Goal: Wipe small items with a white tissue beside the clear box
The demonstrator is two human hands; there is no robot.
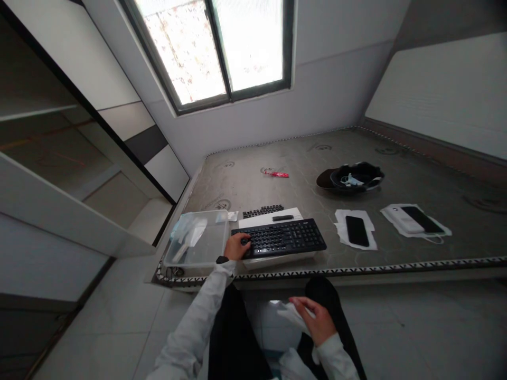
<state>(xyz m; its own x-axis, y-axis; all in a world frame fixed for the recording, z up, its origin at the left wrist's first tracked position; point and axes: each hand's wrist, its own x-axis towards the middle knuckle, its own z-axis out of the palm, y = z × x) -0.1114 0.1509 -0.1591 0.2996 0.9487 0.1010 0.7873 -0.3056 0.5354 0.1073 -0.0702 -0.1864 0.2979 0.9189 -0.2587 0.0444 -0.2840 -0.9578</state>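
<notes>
A black keyboard (293,236) lies on a white object that looks like a box, close to the bed's front edge. My left hand (236,247) is at the keyboard's left end, thumb and fingers curled onto it; the finger undersides are hidden. Low in front of the bed, above my knees, my right hand (317,319) pinches a crumpled white tissue (292,314). Behind the keyboard, a white sheet (253,221) carries a small black bar-shaped piece (282,217). Rows of loose black keycaps (263,211) sit just beyond that sheet.
A clear plastic box (214,237) stands left of the keyboard with white items inside. To the right, a phone (357,231) lies on white tissue, beside a second dark-screened device (422,219) with a white block. Farther back are a dark cap (352,177) and a red wrapper (277,174).
</notes>
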